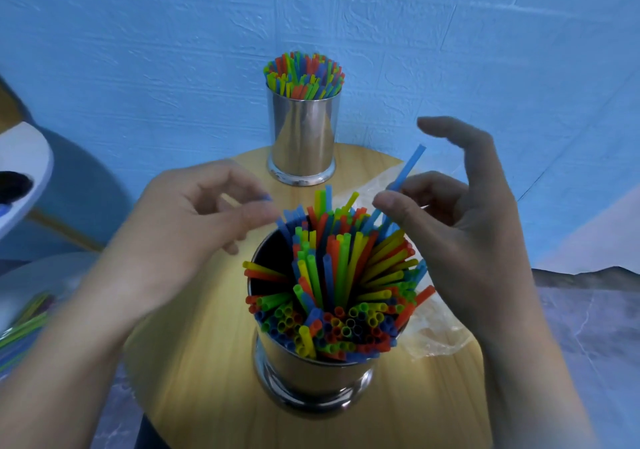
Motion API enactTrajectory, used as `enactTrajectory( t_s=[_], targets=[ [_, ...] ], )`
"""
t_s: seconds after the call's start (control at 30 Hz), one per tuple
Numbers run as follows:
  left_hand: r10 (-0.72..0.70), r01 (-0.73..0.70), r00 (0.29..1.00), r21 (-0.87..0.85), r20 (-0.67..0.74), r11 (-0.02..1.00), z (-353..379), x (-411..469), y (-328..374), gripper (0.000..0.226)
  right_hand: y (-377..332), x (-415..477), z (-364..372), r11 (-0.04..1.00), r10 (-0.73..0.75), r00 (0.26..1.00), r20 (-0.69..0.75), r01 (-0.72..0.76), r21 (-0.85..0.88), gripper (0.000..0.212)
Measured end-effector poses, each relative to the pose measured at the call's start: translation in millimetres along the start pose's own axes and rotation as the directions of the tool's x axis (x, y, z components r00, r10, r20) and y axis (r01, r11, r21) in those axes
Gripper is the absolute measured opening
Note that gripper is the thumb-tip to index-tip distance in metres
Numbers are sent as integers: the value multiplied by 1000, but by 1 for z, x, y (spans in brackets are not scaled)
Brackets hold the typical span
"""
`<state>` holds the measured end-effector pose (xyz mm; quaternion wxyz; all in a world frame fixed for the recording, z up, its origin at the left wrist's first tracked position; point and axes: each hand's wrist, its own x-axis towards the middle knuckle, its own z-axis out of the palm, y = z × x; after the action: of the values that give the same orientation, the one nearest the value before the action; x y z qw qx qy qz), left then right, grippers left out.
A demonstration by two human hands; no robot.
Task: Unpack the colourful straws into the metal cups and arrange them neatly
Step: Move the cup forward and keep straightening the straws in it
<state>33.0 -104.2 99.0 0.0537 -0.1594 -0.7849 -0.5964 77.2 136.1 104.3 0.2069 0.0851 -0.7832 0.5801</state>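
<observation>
Head view, clock positions taken from the near cup.

- Centre: near metal cup point(311, 376), upright on round wooden table point(194, 362). Filled with colourful straws point(339, 282), uneven: leaning and fanned towards 3 o'clock, a dark gap inside the rim at 10 o'clock, a few sticking up higher at 12.
- 12 o'clock, well apart, at the table's far edge: far metal cup point(303, 137), upright, holding a tight, level second bunch of straws point(304, 76).
- 2 o'clock: right hand point(460, 213), thumb and forefinger pinching one light blue straw point(407, 168) that rises slantwise out of the near cup; other fingers spread loosely above.
- 10 o'clock: left hand point(194, 213), fingers curled, thumb tip at the dark blue straws on the rim. Blurred; cannot tell whether anything is pinched.
- 3 o'clock: crumpled clear plastic bag point(433, 331), flat on the table, touching the near cup's side, partly hidden behind the right hand and the fanned straws.
- 9 o'clock, frame edge, off the table: loose straws point(24, 324), green and yellow, blurred.
- 10 o'clock, frame edge: white object point(27, 157) with a dark patch, cut off by the frame.
- Background: blue textured wall point(138, 50).
</observation>
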Motion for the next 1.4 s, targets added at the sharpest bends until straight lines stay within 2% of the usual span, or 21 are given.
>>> enactTrajectory(
  t_s=[0.07,0.13,0.3,0.37,0.47,0.53,0.67,0.8,0.93,1.0,1.07,1.2,1.33,1.4],
  targets=[
    [56,-65,993,-76,-104,995,6,2,1,10,1,-1,1,999,-18,1000,0,18,-35,37],
    [108,-127,978,-101,-177,987,11,3,3,12,1,-1,0,994,-33,999,13,34,-109,21],
    [142,-165,948,-57,-284,985,22,4,2,15,0,-3,-4,987,20,996,83,-6,-159,14],
    [145,-150,950,2,-277,989,23,4,-2,15,2,-2,-5,987,43,992,118,-24,-158,11],
    [141,-120,969,115,-202,986,20,3,-6,13,2,-1,-6,985,52,985,165,-23,-171,19],
    [128,-106,977,130,-172,986,20,4,-5,14,4,0,-7,984,68,982,175,-37,-173,22],
    [190,-187,961,31,-202,982,25,7,4,12,5,-1,-7,987,48,985,168,-21,-162,18],
    [274,-341,876,-107,-397,934,20,16,16,8,3,0,-6,991,33,989,145,-13,-135,10],
    [180,-342,848,-255,-498,905,-5,28,10,16,3,-1,-7,994,32,991,132,-18,-108,14],
    [86,-312,852,-369,-516,876,-13,30,4,9,3,-1,-7,995,29,992,121,-18,-94,12],
    [-5,-274,862,-475,-507,836,-13,29,0,5,1,-2,-7,997,34,992,124,-25,-75,16],
    [-126,-169,896,-590,-425,789,3,23,-2,12,-1,-2,-4,1000,-15,991,130,17,-13,24],
    [-210,-59,915,-630,-345,774,20,16,-3,12,1,0,-6,978,-30,999,45,20,206,13],
    [-220,-25,920,-610,-324,792,24,15,-6,8,1,0,-9,946,-24,1000,18,17,325,15]
  ],
)
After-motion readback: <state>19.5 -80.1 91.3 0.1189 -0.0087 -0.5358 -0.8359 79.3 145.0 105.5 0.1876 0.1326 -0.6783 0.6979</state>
